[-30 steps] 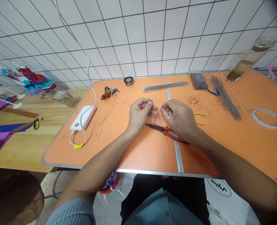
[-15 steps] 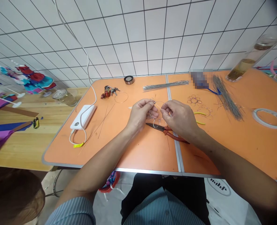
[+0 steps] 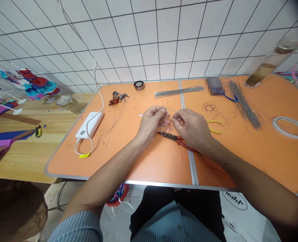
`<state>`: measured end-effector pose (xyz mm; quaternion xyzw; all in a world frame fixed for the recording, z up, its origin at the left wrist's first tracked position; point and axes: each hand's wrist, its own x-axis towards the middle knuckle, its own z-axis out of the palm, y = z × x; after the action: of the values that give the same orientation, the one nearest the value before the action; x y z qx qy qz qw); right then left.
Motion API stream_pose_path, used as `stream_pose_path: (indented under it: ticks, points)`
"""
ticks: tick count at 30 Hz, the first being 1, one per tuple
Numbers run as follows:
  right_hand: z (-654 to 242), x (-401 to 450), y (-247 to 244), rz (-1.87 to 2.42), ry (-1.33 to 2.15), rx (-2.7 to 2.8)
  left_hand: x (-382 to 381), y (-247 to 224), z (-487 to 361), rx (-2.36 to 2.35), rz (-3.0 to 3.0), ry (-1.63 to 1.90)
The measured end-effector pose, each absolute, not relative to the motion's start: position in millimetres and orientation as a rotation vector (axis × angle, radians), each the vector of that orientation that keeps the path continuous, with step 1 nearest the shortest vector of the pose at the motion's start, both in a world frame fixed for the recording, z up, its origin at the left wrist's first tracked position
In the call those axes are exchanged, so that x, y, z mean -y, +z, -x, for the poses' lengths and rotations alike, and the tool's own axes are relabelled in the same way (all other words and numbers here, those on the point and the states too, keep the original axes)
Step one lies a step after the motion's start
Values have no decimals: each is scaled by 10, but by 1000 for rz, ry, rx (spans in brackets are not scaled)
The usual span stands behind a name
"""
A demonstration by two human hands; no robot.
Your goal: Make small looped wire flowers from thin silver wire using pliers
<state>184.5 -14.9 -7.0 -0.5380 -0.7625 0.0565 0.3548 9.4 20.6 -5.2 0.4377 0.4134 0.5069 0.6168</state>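
Between thumb and fingers, my left hand [image 3: 152,122] pinches a thin wire bent into loops [image 3: 164,131]. My right hand [image 3: 190,126] is closed at the free end of the same wire, which arcs across the small gap between the hands. Below them lie pliers [image 3: 173,136] with dark jaws and red handles, partly covered by my right hand. To the right of that hand are a yellow-handled tool [image 3: 216,127], mostly hidden, and a flower-shaped wire piece [image 3: 210,107]. A second looped wire shape lies just beyond the yellow handle.
Bundles of straight wire [image 3: 178,91] and darker wire [image 3: 245,106] lie toward the back. A tape roll [image 3: 139,85], keys [image 3: 120,97], a white power adapter [image 3: 89,125] and a white ring [image 3: 290,127] rest on the orange table [image 3: 149,168]. A tall glass [image 3: 267,67] stands back right. Another person's head [image 3: 15,210] shows lower left.
My right hand has shifted slightly left and down, its fingers still closed at the wire. The hanging wire loops have tilted a little; my left hand stays nearly in place.
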Motion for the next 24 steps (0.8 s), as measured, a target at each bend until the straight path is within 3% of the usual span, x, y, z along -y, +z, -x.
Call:
stream_pose_path:
  ticks: [13, 24]
  points:
    - [-1893, 188, 68, 1359, 210, 1892, -238, -79, -47, -898, -1119, 1109]
    - [-2016, 54, 123, 1320, 641, 1726, -150, -26, -74, -810, -1259, 883]
